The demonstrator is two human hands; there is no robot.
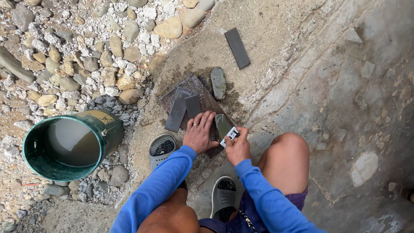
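While the person squats on a concrete floor (327,86) with both knees bent, the left hand (199,133) lies palm down with its fingers spread and flat, pressing on a dark reddish stone slab (196,86) that sits on the ground in front of the feet; it grips nothing. The right hand (237,146) is closed around a small pale metal blade piece (230,135), pinched between thumb and fingertips and held against a grey-green whetstone (223,124) at the near end of the slab. The whetstone's long axis runs from near the right hand up and slightly left, away from the person, and the blade piece lies tilted across its lower end, pointing up to the right. Just beside the left hand's fingertips, two more flat grey sharpening stones (177,111) rest on the slab, side by side, their long axes leaning up and a little right. A rounded oblong grey stone (218,82) lies at the slab's far edge, and another dark rectangular stone (237,48) lies well apart, farther away on the concrete. To the left, among river pebbles (86,56), a green bucket (69,149) holds murky water. Grey perforated slippers (161,149) are on the feet, and blue sleeves (155,190) cover both arms.
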